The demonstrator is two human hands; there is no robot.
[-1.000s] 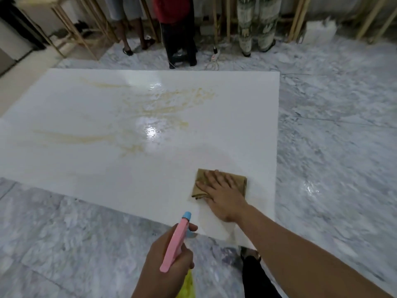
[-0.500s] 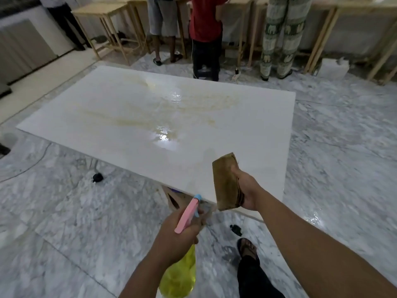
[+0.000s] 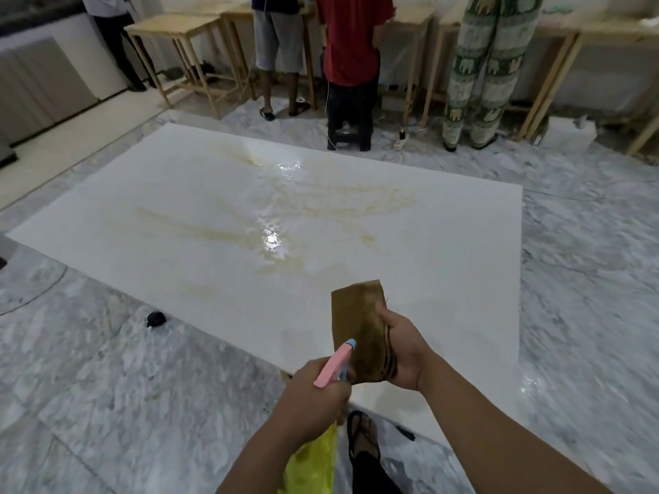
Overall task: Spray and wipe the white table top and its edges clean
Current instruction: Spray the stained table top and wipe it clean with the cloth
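Note:
The white table top [image 3: 178, 215] fills the middle of the view, wet and glossy, with yellowish-brown streaks across its centre and far side. My right hand [image 3: 403, 351] grips a folded brown cloth [image 3: 360, 326], held upright above the table's near edge. My left hand [image 3: 313, 393] grips a spray bottle [image 3: 313, 461] with a yellow body and a pink head with a blue nozzle, which points at the cloth. The bottle's head sits just beside the cloth's lower part.
Three people [image 3: 351, 65] stand beyond the far edge at wooden tables [image 3: 178, 30]. A power strip [image 3: 402, 139] and cables lie on the marble floor there. A small black object [image 3: 156, 318] lies on the floor at the left. My sandalled foot [image 3: 362, 433] is under the near edge.
My right hand lifted the cloth off the table top and now holds it upright. My left hand brought the spray bottle's nozzle close to the cloth. The view tilted up.

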